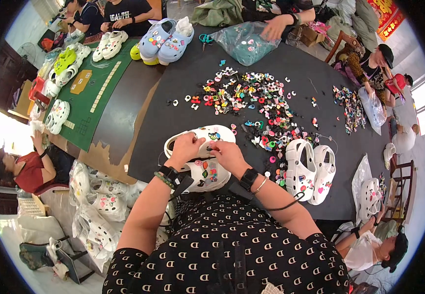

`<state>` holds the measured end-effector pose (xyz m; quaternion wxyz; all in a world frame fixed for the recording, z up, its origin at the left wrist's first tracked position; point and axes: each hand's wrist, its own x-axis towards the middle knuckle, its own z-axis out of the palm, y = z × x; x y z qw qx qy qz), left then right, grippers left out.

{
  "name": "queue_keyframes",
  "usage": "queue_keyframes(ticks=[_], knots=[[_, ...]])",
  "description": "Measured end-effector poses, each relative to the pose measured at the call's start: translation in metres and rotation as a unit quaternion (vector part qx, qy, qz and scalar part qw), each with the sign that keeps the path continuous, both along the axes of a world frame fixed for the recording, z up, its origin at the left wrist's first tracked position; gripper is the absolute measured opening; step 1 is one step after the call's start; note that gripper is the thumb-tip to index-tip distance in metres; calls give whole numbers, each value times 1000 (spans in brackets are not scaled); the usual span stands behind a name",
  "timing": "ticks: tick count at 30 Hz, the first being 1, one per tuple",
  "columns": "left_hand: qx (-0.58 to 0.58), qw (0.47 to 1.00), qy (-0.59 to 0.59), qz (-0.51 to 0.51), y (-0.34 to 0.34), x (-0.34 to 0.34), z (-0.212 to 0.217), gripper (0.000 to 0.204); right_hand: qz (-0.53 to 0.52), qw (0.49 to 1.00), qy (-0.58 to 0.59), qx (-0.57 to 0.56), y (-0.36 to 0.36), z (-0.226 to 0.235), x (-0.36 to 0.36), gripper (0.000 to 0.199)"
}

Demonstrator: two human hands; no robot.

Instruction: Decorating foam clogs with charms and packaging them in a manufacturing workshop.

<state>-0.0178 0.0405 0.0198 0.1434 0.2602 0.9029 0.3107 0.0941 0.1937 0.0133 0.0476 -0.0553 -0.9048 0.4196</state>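
Observation:
A white clog (227,134) with colourful charms on its toe lies on the black table in front of me. My left hand (185,149) grips it near its foot opening, with the fingers bent over the edge. My right hand (229,154) is at the clog's upper, its thumb and finger pinched on a small dark charm (210,148). Whether the charm sits in a hole of the clog I cannot tell. Just below, nearer to my body, lies a second white clog (221,177) bearing several charms, partly covered by my hands and wrists.
Loose charms (251,95) spread over the table ahead. Decorated white clogs (299,169) stand to the right, blue clogs (157,41) at the far left. A co-worker's hand touches a clear plastic bag (246,44). Bagged clogs (95,230) pile up at lower left. Other people sit around.

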Motion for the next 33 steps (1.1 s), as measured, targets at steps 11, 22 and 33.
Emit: queue_keyframes(ticks=[11,22,33], knots=[[7,1000,-14,3,-1,-1,-2,45,-28,998,-25,40,-12,5,-4,15],[29,1000,3,-3,-2,-2,-5,43,-104,994,-40,-14,-18,-1,-6,19],[15,1000,-27,-5,-2,-3,-1,45,-102,992,19,66,-20,-1,-5,22]])
